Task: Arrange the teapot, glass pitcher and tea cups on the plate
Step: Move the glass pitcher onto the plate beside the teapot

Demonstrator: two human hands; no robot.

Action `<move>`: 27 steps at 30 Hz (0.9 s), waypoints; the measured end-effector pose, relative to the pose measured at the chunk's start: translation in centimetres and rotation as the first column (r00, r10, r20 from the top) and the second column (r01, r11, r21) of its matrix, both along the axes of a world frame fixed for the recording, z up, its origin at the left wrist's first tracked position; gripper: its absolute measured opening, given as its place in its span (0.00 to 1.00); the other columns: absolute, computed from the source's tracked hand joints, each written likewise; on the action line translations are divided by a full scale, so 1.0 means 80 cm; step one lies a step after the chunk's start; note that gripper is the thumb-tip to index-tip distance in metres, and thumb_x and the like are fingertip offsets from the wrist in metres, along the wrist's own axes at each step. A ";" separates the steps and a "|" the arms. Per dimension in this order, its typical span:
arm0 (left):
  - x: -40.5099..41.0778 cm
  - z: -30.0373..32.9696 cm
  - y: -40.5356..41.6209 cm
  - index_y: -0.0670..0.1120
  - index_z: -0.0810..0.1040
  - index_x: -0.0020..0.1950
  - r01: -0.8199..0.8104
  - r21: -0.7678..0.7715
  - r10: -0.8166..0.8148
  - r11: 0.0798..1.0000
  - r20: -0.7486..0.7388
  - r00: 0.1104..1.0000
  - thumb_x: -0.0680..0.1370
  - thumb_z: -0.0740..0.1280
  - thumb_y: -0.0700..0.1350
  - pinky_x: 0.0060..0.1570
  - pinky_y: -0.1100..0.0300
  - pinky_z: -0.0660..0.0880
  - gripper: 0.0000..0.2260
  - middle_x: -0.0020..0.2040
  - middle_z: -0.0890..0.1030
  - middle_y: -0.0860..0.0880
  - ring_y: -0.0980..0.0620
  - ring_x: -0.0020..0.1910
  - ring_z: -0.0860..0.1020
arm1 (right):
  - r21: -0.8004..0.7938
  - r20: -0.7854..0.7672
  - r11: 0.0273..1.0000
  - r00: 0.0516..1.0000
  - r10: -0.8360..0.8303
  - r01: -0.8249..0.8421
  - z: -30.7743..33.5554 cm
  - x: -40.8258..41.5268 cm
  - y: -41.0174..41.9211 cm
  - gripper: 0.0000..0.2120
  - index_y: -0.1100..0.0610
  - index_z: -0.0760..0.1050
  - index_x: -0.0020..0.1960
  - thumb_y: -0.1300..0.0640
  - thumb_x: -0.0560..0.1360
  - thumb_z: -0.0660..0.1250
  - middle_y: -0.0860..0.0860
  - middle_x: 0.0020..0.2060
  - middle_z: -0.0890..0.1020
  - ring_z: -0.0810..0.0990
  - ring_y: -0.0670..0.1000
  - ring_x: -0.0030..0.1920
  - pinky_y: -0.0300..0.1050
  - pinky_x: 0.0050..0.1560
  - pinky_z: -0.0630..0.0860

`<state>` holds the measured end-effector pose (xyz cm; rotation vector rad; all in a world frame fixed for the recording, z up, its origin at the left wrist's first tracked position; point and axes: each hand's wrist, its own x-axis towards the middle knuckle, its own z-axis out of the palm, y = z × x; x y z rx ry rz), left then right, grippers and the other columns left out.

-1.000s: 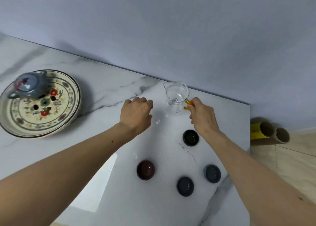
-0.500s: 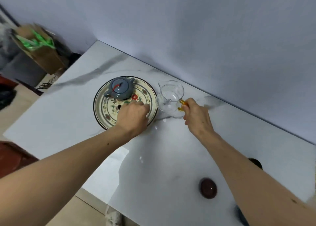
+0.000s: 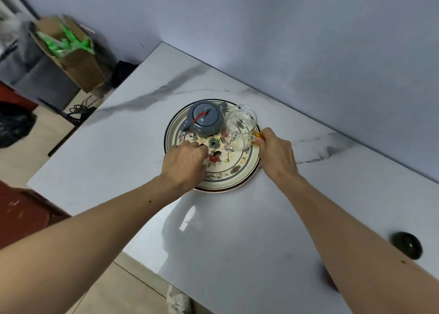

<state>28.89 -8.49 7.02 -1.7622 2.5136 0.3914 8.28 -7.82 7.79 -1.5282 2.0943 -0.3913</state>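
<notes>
A round flowered plate [image 3: 240, 173] lies on the white marble table. A grey-blue teapot [image 3: 204, 120] with a red cord on its lid stands on the plate's far left part. Right beside it is the clear glass pitcher [image 3: 238, 128], over the plate's far right part; my right hand [image 3: 275, 153] grips its amber handle. My left hand [image 3: 184, 165] hovers over the plate's left side with fingers curled and nothing in them. One dark tea cup [image 3: 406, 244] sits at the table's right; the other cups are hidden by my right arm or out of frame.
A wall runs along the table's far edge. Left of the table stand a cardboard box [image 3: 71, 59] with green items, a black bag [image 3: 14, 127] and cables on the floor. A red-brown surface [image 3: 21, 216] lies below the table's left edge.
My right hand carried the glass pitcher leftward from the bare table onto the plate beside the teapot. My left hand moved along over the plate. The view swung left, leaving most cups out of frame.
</notes>
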 end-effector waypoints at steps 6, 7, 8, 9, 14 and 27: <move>-0.001 -0.011 -0.003 0.46 0.78 0.54 0.001 0.012 -0.001 1.000 0.003 1.000 0.74 0.66 0.45 0.45 0.53 0.72 0.10 0.51 0.81 0.46 0.43 0.55 0.76 | -0.026 -0.012 1.000 1.000 0.007 -0.007 -0.011 -0.001 -0.007 0.11 0.59 0.69 0.54 0.52 0.81 0.56 0.61 0.43 0.79 0.77 0.62 0.42 0.57 0.44 0.77; -0.002 -0.011 -0.003 0.46 0.78 0.54 0.004 0.013 -0.004 1.000 0.008 1.000 0.74 0.66 0.46 0.45 0.53 0.72 0.11 0.51 0.81 0.46 0.43 0.55 0.76 | -0.026 -0.004 1.000 1.000 -0.004 0.004 -0.013 -0.002 -0.009 0.11 0.59 0.70 0.54 0.52 0.81 0.56 0.60 0.43 0.79 0.77 0.62 0.42 0.56 0.44 0.76; -0.002 -0.012 -0.004 0.46 0.78 0.55 0.005 0.015 -0.005 1.000 0.012 1.000 0.74 0.65 0.46 0.45 0.53 0.72 0.11 0.51 0.81 0.46 0.43 0.55 0.76 | -0.027 0.003 0.999 1.000 -0.017 0.017 -0.016 -0.003 -0.011 0.11 0.58 0.70 0.54 0.52 0.81 0.56 0.60 0.43 0.79 0.77 0.62 0.42 0.54 0.43 0.76; -0.003 -0.012 -0.004 0.47 0.77 0.55 0.005 0.016 -0.006 1.000 0.015 1.000 0.74 0.65 0.46 0.45 0.53 0.72 0.11 0.51 0.81 0.46 0.43 0.55 0.76 | -0.027 0.010 0.999 0.999 -0.030 0.030 -0.017 -0.004 -0.013 0.11 0.58 0.70 0.54 0.52 0.80 0.56 0.60 0.43 0.79 0.76 0.62 0.42 0.53 0.43 0.75; -0.006 -0.012 -0.004 0.46 0.78 0.55 0.025 0.003 -0.026 1.000 0.017 1.000 0.74 0.65 0.45 0.45 0.52 0.73 0.11 0.51 0.81 0.46 0.43 0.54 0.76 | -0.023 0.058 0.998 0.997 -0.060 0.061 -0.022 -0.010 -0.016 0.10 0.54 0.69 0.55 0.49 0.79 0.59 0.58 0.43 0.79 0.78 0.60 0.42 0.54 0.43 0.77; -0.105 0.016 0.020 0.46 0.77 0.51 0.231 -0.040 -0.232 0.972 -0.033 0.972 0.74 0.65 0.45 0.39 0.55 0.65 0.08 0.49 0.81 0.45 0.41 0.51 0.77 | -0.076 0.067 0.980 0.982 -0.177 0.182 0.010 -0.102 0.092 0.11 0.52 0.75 0.54 0.51 0.73 0.68 0.49 0.44 0.80 0.79 0.52 0.45 0.50 0.47 0.76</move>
